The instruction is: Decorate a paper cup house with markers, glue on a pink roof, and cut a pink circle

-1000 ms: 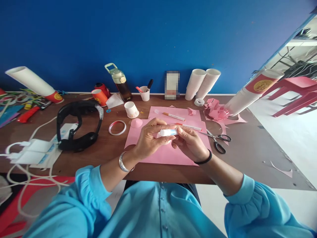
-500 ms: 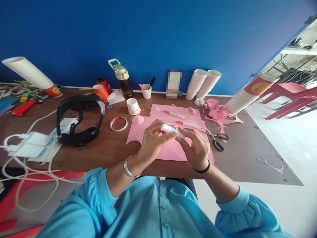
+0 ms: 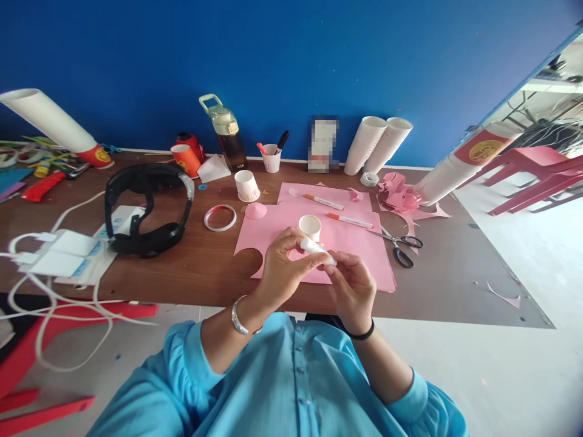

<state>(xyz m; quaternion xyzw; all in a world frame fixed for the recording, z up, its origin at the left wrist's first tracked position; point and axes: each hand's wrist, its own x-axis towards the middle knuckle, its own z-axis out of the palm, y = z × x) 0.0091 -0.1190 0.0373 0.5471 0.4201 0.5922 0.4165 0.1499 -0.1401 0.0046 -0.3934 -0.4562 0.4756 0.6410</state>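
indoor craft corner, by the look of it. desk [image 3: 195, 270] set against a blue wall [image 3: 273, 54]. evidence: cut pink sheets [image 3: 359, 258], scissors [image 3: 396, 239], orange-capped markers [image 3: 350, 220], stacked paper cups [image 3: 363, 145], roll of white tape [image 3: 369, 179], curled pink scraps [image 3: 401, 195]. at far left, a jumble of coloured supplies [image 3: 22, 162]. also a drink bottle [image 3: 229, 142] and, to the right, a pink plastic stool [image 3: 535, 161] on pale floor [image 3: 542, 255]. home, school or office: cannot tell.
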